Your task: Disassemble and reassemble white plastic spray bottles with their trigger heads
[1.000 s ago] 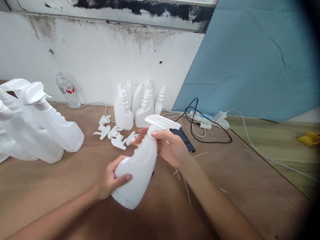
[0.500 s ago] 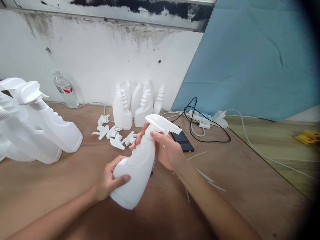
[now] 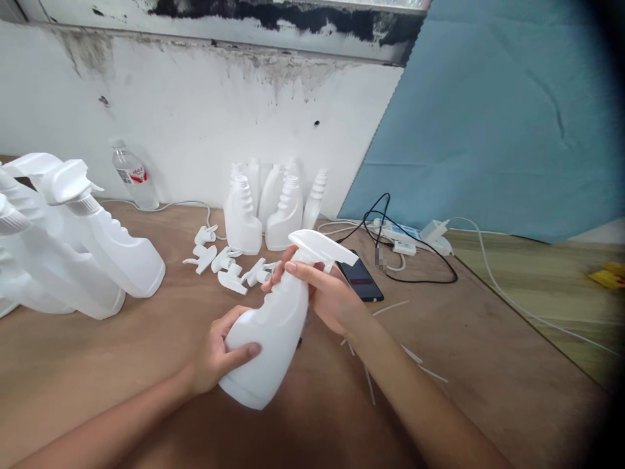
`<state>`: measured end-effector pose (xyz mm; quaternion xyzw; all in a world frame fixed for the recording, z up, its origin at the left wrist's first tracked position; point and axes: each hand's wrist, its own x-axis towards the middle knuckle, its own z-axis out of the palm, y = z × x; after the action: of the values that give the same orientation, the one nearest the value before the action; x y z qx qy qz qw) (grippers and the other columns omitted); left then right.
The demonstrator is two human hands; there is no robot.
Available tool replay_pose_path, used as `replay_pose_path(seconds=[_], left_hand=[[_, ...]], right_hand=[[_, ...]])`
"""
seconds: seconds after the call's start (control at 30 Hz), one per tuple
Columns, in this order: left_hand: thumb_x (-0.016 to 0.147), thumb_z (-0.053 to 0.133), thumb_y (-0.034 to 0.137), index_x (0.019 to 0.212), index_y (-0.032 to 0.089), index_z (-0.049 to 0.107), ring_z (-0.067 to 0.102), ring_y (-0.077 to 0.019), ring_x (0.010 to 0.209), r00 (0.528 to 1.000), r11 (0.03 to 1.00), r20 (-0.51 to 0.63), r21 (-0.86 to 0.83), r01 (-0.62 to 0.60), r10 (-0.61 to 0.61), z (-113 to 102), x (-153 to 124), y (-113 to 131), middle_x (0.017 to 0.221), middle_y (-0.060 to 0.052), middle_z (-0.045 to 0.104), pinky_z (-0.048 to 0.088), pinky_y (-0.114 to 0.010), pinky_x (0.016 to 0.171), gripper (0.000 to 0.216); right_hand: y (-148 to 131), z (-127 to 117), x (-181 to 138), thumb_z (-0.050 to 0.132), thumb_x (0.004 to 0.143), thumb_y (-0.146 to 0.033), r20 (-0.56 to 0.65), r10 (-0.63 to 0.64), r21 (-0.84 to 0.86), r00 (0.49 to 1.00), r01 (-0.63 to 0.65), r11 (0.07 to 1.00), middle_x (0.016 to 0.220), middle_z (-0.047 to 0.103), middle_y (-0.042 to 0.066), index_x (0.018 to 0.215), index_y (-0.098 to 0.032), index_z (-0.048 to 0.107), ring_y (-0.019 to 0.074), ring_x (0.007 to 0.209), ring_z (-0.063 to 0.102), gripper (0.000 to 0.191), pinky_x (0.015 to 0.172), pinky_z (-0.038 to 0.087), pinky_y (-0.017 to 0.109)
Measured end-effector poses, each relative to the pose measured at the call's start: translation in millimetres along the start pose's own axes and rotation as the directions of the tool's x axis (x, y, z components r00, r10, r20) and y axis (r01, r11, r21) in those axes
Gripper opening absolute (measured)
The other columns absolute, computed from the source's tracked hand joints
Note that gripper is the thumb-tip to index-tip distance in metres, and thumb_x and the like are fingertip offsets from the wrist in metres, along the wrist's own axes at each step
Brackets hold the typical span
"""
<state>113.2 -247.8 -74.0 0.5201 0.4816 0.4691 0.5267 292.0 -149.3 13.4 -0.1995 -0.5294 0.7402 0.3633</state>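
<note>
A white plastic spray bottle [image 3: 271,335] is tilted above the brown table [image 3: 122,352] in both my hands. My left hand [image 3: 219,348] wraps round its base, thumb across the front. My right hand [image 3: 325,293] is closed round the neck, just under the white trigger spray head [image 3: 322,247] that sits on top of the bottle. The nozzle points right.
Finished spray bottles [image 3: 83,241] lie at the left. Open-necked white bottles [image 3: 266,202] stand by the wall, with loose trigger heads [image 3: 227,264] in front. A water bottle [image 3: 133,174], a dark phone [image 3: 361,277], a power strip with cables [image 3: 410,238] and thin white tubes [image 3: 405,352] are nearby.
My right hand's fingers have shifted round the bottle's neck, and the trigger head has turned slightly. My left hand has held the base still.
</note>
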Motion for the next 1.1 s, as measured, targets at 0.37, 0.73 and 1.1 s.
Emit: replay_pose_path(seconds=[0.37,0.73,1.1], left_hand=[[0.072,0.071,0.045,0.107,0.016,0.055,0.051,-0.0142,0.072,0.998,0.995,0.054,-0.096,0.019,-0.014,-5,1,-1,0.084,-0.002,0.057,0.04,-0.023,0.061,0.048],[0.071,0.072,0.045,0.101,0.016,0.057,0.049,-0.0117,0.067,0.979,0.94,0.205,-0.335,0.069,0.001,-11,1,-6,0.079,-0.001,0.053,0.038,-0.02,0.057,0.045],[0.069,0.073,0.046,0.104,0.014,0.057,0.051,-0.014,0.07,0.979,0.938,0.203,-0.335,0.084,-0.015,-12,2,-5,0.082,-0.003,0.057,0.04,-0.022,0.061,0.05]], right_hand=[[-4,-3,-1,0.052,0.088,-0.046,0.217,-0.029,0.176,0.976,-0.01,0.984,0.096,0.059,0.007,0.093,-0.018,0.061,0.0257,0.094,0.062,0.03,0.086,0.048,0.044],[-11,1,-1,0.046,0.05,-0.027,0.294,0.03,0.292,0.955,-0.12,0.949,0.134,0.052,0.008,0.122,-0.018,0.056,0.0347,0.124,0.045,0.073,0.105,0.033,0.056],[-6,2,0,0.053,0.071,-0.021,0.267,0.018,0.336,0.964,-0.111,0.935,0.129,0.057,0.009,0.128,-0.021,0.05,0.033,0.122,0.052,0.057,0.105,0.035,0.056]])
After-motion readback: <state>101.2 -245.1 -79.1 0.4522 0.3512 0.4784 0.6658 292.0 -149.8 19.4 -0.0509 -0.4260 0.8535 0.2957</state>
